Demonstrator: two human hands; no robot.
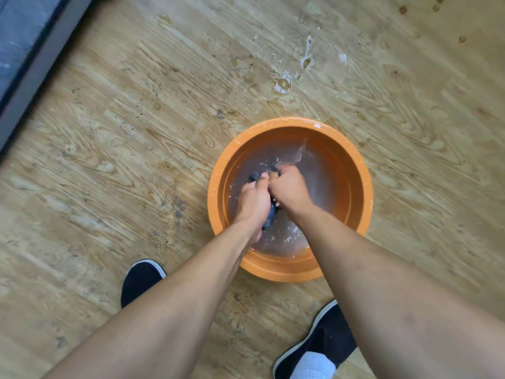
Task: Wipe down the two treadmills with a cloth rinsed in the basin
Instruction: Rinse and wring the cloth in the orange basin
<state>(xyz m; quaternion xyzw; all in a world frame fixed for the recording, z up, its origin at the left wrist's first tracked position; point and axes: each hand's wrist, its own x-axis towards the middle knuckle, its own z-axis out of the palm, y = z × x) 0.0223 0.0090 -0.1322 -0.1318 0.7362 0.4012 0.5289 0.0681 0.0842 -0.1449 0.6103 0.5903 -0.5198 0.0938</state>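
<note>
Grip of left hand [252, 198], right hand [290, 188] on cloth [271, 215], seemingly in basin [273, 123]

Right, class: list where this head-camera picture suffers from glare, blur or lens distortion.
Head view: glare whitens the wet patches on the floor and the splashing water in the basin; the left hand and right hand gripping the cloth look softly blurred; the wide lens makes the near forearms loom large.
</note>
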